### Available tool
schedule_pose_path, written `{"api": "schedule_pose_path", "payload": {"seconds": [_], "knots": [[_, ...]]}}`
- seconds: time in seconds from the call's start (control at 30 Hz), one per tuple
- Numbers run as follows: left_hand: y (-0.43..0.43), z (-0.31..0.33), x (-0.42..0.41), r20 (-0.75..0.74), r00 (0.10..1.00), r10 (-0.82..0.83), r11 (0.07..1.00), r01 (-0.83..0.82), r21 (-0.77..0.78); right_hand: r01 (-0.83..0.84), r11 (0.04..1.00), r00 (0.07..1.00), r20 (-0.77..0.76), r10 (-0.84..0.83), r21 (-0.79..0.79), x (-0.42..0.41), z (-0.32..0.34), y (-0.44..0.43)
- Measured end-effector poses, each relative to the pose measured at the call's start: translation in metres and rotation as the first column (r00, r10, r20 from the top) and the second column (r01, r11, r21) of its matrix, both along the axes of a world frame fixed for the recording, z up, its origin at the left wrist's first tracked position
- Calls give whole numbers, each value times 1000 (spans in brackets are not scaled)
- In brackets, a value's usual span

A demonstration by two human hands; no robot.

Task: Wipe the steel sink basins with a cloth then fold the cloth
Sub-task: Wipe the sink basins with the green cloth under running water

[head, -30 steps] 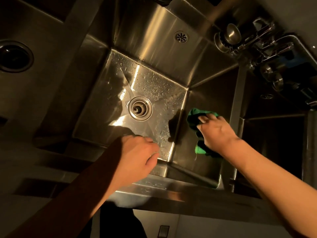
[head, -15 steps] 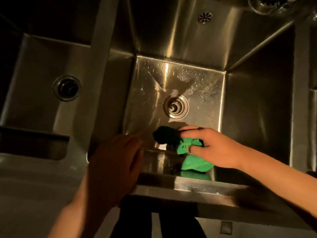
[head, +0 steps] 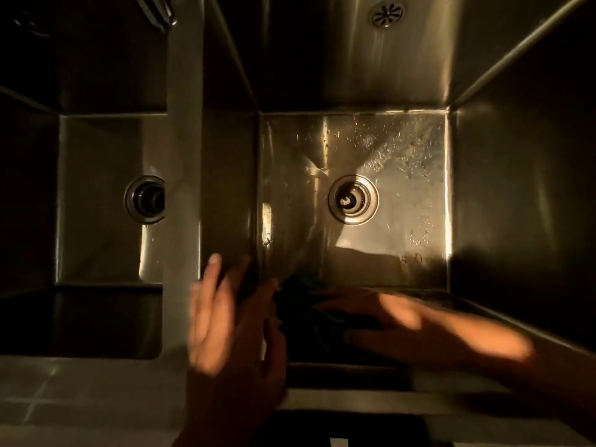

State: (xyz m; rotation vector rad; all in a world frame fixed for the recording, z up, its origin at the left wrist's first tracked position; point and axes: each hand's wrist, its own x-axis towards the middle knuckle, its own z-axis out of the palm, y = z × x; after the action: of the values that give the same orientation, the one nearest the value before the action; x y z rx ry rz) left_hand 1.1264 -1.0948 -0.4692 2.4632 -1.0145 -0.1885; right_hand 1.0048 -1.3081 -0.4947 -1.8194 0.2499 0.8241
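Observation:
The right steel basin (head: 409,259) has water drops on its floor. The left steel basin (head: 96,246) lies beyond the divider (head: 183,140). The green cloth (head: 301,293) shows dark in shadow at the right basin's near left corner, against the front wall. My right hand (head: 403,321), blurred by motion, holds the cloth between fingers and thumb. My left hand (head: 219,317) hovers open, fingers straight, over the near end of the divider, just left of the cloth and holding nothing.
Each basin has a round drain, the right drain (head: 353,200) and the left drain (head: 145,200). An overflow grille (head: 388,14) sits high on the right basin's back wall. The sink's front rim (head: 354,401) runs below my hands.
My right hand swept the cloth from the basin's right wall along the front wall to the near left corner. My left hand opened and rose by the divider. The view shifted left.

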Motion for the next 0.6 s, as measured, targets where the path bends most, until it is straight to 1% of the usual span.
{"api": "schedule_pose_path", "payload": {"seconds": [0.03,0.07,0.13,0.2,0.23,0.4,0.6], "knots": [[-1,0,0,48,999,23,999,-24,26,-3,1000,999,42,3,9,-3,0,2],[-2,-1,1,66,998,12,997,-17,80,-31,1000,999,39,31,6,-5,0,3],[-1,-2,2,40,998,-54,972,43,230,-96,995,994,49,97,-24,-7,-3,7],[2,-3,1,46,995,-94,933,72,354,-103,993,991,81,107,-51,-1,-3,15],[0,-2,1,39,995,-95,918,73,389,-99,994,992,79,103,-55,3,-3,18],[-10,4,4,-2,997,-79,880,71,469,-42,998,997,63,45,-46,19,-10,35],[-10,7,5,5,998,-70,884,60,464,13,1000,1000,19,-13,25,31,-17,52]]}}
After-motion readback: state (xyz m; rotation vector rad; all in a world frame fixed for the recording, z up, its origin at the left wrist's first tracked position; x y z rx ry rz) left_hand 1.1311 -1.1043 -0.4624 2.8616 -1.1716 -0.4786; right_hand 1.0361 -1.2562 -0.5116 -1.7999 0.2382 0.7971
